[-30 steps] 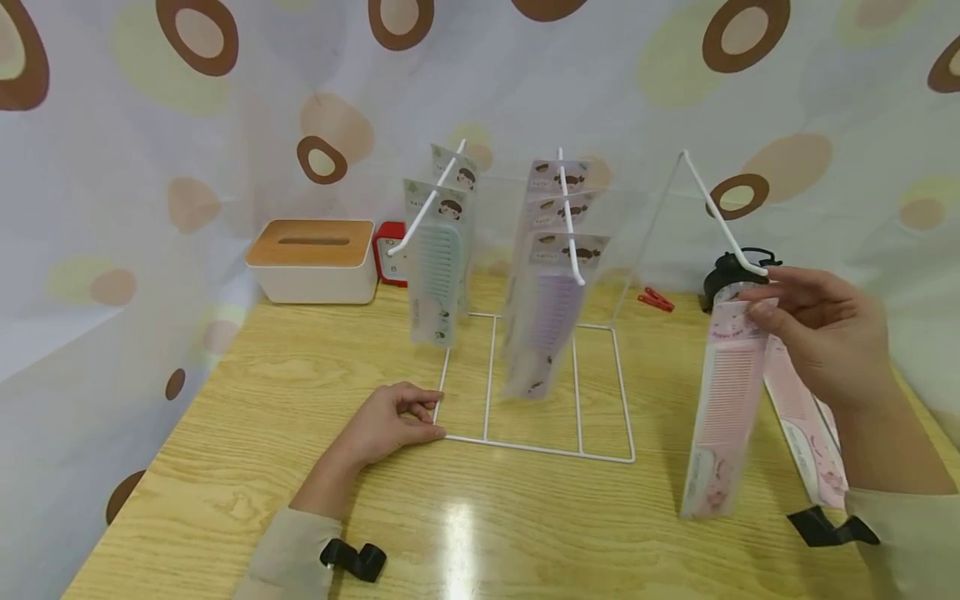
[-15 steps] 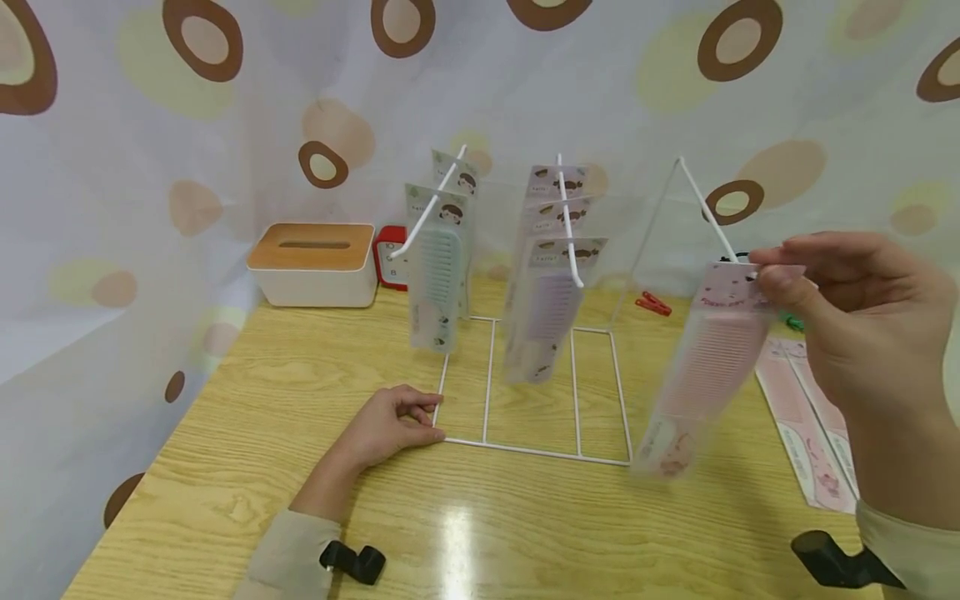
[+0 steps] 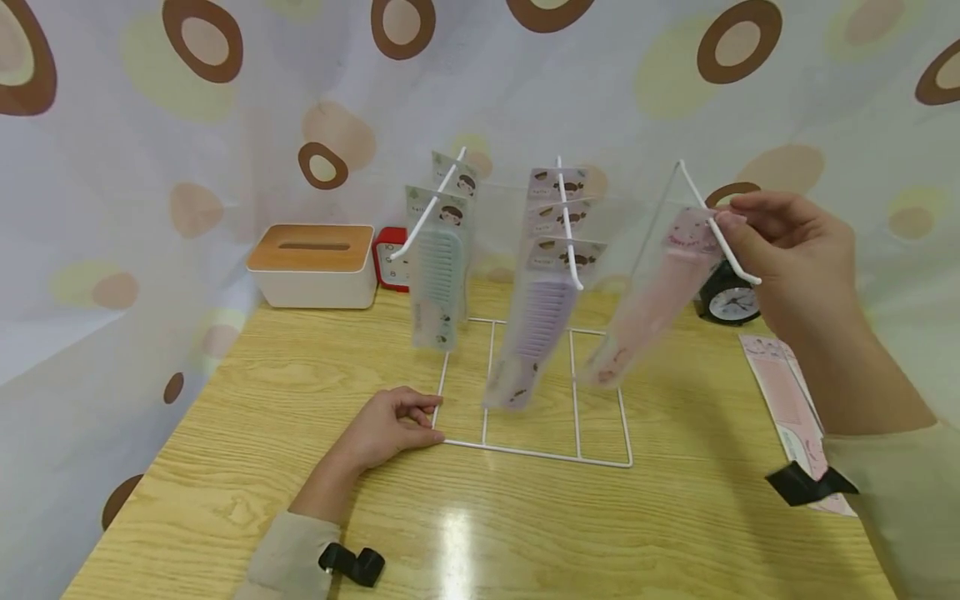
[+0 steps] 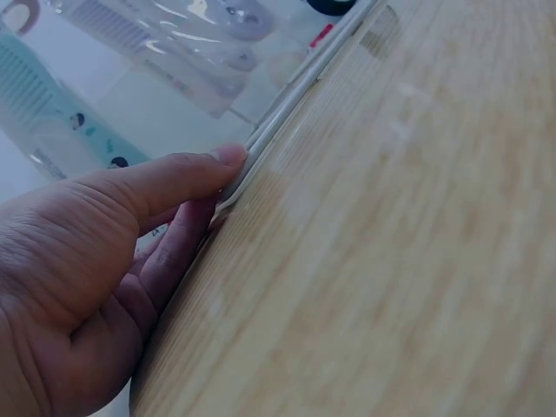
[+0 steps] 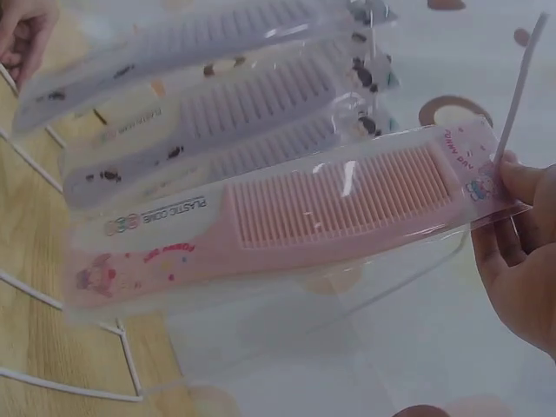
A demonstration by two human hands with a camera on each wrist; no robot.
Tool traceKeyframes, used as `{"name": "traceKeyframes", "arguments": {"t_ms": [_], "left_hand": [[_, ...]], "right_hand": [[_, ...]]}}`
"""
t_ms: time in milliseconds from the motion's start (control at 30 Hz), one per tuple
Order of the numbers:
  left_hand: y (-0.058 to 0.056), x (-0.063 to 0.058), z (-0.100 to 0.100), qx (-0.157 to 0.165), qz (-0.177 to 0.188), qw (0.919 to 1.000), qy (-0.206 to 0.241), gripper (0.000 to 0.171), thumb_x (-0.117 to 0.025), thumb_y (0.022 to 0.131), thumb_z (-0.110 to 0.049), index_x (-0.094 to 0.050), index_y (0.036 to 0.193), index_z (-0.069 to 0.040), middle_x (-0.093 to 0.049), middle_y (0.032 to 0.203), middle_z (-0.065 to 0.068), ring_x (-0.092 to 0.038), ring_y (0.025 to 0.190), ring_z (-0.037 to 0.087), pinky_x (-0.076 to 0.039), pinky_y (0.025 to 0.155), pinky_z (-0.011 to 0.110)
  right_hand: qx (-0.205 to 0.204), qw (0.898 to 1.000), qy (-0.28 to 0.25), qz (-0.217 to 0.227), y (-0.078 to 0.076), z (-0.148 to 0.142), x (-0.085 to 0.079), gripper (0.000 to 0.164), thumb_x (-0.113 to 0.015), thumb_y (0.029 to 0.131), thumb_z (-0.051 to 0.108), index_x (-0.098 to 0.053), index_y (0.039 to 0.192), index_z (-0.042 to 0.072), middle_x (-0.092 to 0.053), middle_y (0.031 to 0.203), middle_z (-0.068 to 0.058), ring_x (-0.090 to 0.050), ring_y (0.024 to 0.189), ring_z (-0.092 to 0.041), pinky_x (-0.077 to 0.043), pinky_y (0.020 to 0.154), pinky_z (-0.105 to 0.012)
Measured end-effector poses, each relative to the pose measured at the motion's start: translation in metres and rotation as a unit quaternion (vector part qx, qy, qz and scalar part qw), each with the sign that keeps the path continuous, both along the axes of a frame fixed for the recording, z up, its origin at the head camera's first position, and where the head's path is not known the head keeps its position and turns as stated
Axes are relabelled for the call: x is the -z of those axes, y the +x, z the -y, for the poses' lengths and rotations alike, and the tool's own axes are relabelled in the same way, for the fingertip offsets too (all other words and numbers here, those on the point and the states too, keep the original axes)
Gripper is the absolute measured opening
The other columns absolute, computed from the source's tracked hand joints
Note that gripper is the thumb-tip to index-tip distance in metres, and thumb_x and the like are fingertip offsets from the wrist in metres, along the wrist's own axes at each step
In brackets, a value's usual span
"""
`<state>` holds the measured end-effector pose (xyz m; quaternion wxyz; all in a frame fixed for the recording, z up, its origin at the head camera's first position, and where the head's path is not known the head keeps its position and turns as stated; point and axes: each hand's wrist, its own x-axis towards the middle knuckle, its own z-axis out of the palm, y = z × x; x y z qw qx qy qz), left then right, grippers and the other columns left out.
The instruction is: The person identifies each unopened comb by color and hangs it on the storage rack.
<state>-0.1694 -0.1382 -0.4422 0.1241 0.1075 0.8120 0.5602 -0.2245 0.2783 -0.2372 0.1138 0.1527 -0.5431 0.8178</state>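
Here, right hand [image 3: 798,258] pinches packaged pink comb [image 5: 339,208], best slid squarely along right prong [image 3: 723,244] of wire rack [image 3: 532,452]; left hand [image 3: 390,425] grips rack's base [image 4: 300,91].

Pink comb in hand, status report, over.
Left hand holds white rack at near left corner. Right hand pinches pink comb, tilted, at right hook; threading unclear. Nothing visibly in the way.

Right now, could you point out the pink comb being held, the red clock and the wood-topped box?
Pink comb [image 5: 300,208]: right wrist view, on its teeth.
Red clock [image 3: 393,260]: head view, on its white face.
Wood-topped box [image 3: 315,288]: head view, on its white front wall.
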Motion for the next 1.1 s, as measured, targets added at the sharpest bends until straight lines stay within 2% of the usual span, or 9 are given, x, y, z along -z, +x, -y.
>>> {"name": "traceKeyframes", "arguments": {"t_ms": [167,333,600,800,900,967,1000,1100], "left_hand": [[0.001,0.0,0.001,0.001,0.0,1.0,0.001,0.05,-0.086,0.079,-0.013,-0.069,0.124,0.0,-0.066,0.107,0.012,-0.064,0.089,0.015,-0.05,0.074,0.02],[0.002,0.0,0.0,0.002,0.003,1.0,0.001,0.049,-0.085,0.079,-0.013,-0.069,0.124,-0.001,-0.065,0.105,0.012,-0.064,0.089,0.016,-0.05,0.073,0.02],[0.002,0.002,-0.002,0.002,0.006,1.0,0.003,0.049,-0.085,0.079,-0.013,-0.069,0.124,-0.001,-0.065,0.106,0.013,-0.063,0.088,0.015,-0.051,0.074,0.02],[-0.001,0.002,-0.001,0.001,0.005,1.0,0.003,0.049,-0.086,0.079,-0.013,-0.07,0.123,0.0,-0.066,0.109,0.013,-0.063,0.088,0.014,-0.051,0.074,0.02],[-0.001,0.002,-0.001,0.001,0.004,1.0,0.002,0.049,-0.086,0.079,-0.014,-0.07,0.123,-0.001,-0.065,0.108,0.013,-0.063,0.088,0.015,-0.05,0.074,0.02],[-0.001,0.002,0.0,0.0,0.004,1.0,0.001,0.049,-0.086,0.079,-0.014,-0.07,0.124,-0.001,-0.065,0.106,0.013,-0.063,0.088,0.016,-0.05,0.074,0.02],[0.0,0.001,0.0,-0.001,0.004,1.0,0.001,0.049,-0.086,0.079,-0.014,-0.07,0.124,-0.001,-0.065,0.106,0.013,-0.063,0.088,0.016,-0.05,0.074,0.02],[0.0,0.0,0.0,-0.001,0.006,1.0,0.0,0.049,-0.086,0.079,-0.014,-0.07,0.124,-0.002,-0.065,0.104,0.012,-0.063,0.088,0.016,-0.05,0.074,0.02]], "right_hand": [[0.015,0.997,-0.017,0.073,-0.035,-0.007,0.003,0.025,-0.07,0.085,-0.012,-0.071,0.108,-0.004,-0.07,0.085,-0.009,-0.071,0.078,-0.017,-0.059,0.072,-0.025],[0.025,0.995,-0.01,0.095,-0.055,-0.013,0.008,0.027,-0.07,0.084,-0.011,-0.07,0.109,-0.001,-0.068,0.085,-0.007,-0.07,0.079,-0.016,-0.06,0.071,-0.027],[0.003,0.996,0.006,0.084,-0.062,-0.019,0.01,0.023,-0.068,0.087,-0.01,-0.07,0.108,-0.001,-0.071,0.086,-0.007,-0.072,0.078,-0.016,-0.06,0.071,-0.028],[-0.007,0.991,0.101,0.085,-0.061,-0.044,0.021,0.031,-0.071,0.088,-0.002,-0.069,0.118,0.004,-0.074,0.098,-0.002,-0.073,0.086,-0.013,-0.059,0.072,-0.023],[0.0,0.983,0.162,0.09,-0.062,-0.067,0.036,0.034,-0.07,0.09,0.0,-0.069,0.122,0.008,-0.076,0.102,0.004,-0.072,0.089,-0.007,-0.057,0.072,-0.018],[0.01,0.972,0.217,0.088,-0.061,-0.085,0.049,0.034,-0.068,0.092,0.001,-0.068,0.125,0.009,-0.076,0.103,0.009,-0.071,0.092,-0.002,-0.056,0.071,-0.016],[0.015,0.965,0.246,0.091,-0.061,-0.095,0.056,0.035,-0.067,0.093,0.002,-0.067,0.126,0.01,-0.076,0.103,0.012,-0.07,0.093,0.0,-0.056,0.071,-0.015],[0.048,0.927,0.358,0.098,-0.057,-0.124,0.078,0.033,-0.065,0.096,0.01,-0.065,0.129,0.015,-0.073,0.102,0.021,-0.068,0.09,0.005,-0.055,0.07,-0.016]]}}
